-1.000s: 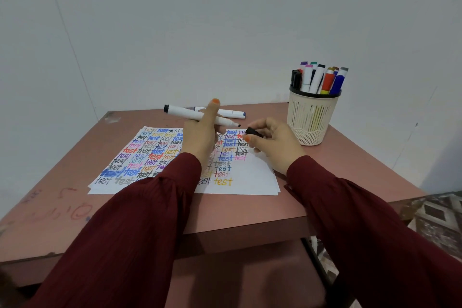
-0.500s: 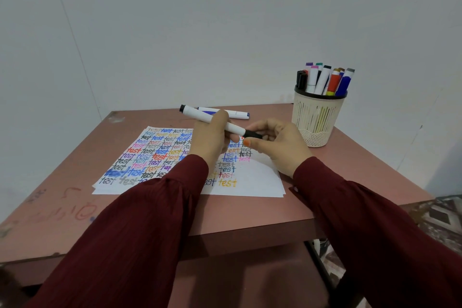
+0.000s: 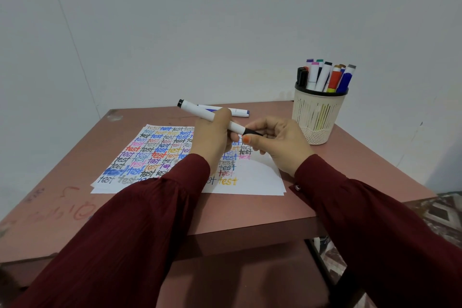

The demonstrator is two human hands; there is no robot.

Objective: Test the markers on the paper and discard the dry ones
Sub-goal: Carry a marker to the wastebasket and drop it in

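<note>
My left hand wraps its fingers round the middle of a white-barrelled marker. It holds the marker above the sheet, with the black butt end pointing to 10 o'clock. At 3 o'clock of it, my right hand pinches the small black cap between its thumb and curled fingertips. The cap meets the barrel's end, but I cannot tell whether it is fully seated.

I judge this to be the cap step for 1 marker, either clicking it shut or pulling it free. If it is closing, I next have to decide whether this marker is kept or discarded. If it is opening, the tip must come down on bare paper.

The white paper sheet lies on the pinkish-brown table under my hands. It is crowded with rows of the word "test" in many colours. Only its 5 o'clock corner is blank, so that is where a fresh stroke would fit.

At 2 o'clock of the paper stands a cream slotted plastic cup holding a bunch of upright markers. At 12 o'clock, just beyond the sheet, a second white marker with a blue cap lies flat on the table.

My left forearm covers part of the writing. The cup stands near my right hand, so a careless reach toward 2 o'clock could tip it.
</note>
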